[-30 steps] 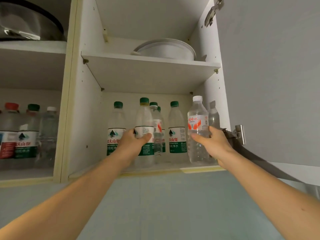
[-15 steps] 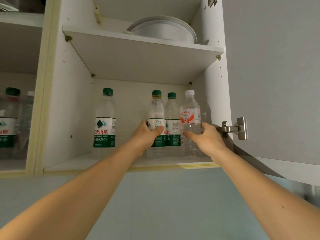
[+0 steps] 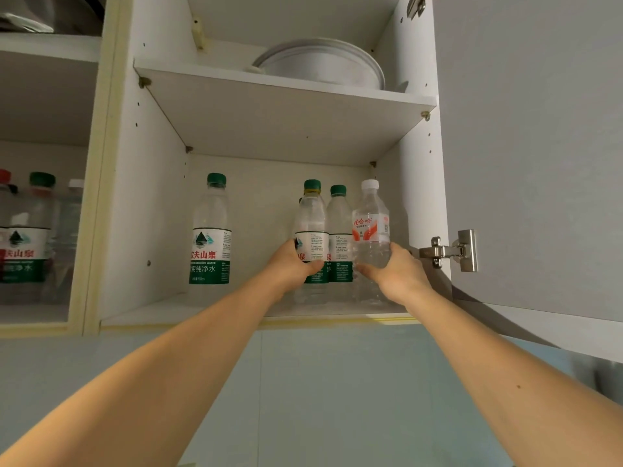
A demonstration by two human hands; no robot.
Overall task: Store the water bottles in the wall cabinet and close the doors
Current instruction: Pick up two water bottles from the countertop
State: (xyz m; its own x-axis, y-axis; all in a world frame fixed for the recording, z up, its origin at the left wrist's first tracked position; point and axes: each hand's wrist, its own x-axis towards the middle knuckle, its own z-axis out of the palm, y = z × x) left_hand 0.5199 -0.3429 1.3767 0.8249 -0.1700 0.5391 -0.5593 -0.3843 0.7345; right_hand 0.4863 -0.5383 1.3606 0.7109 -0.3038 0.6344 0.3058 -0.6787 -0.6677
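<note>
White laminate lines the wall cabinet [image 3: 155, 197], whose right door [image 3: 539, 146] stands swung wide on its steel hinge [image 3: 448, 251], leaving the lower shelf [image 3: 161, 311] reachable from below. The left hand [image 3: 291, 266] wraps a green-capped bottle [image 3: 312, 230] around its label, and the right hand [image 3: 394, 274] curls round the lower body of a white-capped bottle [image 3: 371, 224] with a red label; both grips sit low, likely so the bottles can be pushed upright toward the back. They stand close against another green-capped one [image 3: 338, 230], packed into the right corner, apparently to save room. A lone green-labelled bottle [image 3: 210, 230] stands well apart to the left. More bottles [image 3: 30, 230] fill the neighbouring compartment, and a pale round dish [image 3: 323, 64] rests on the shelf above. The doors are not yet closed.
</note>
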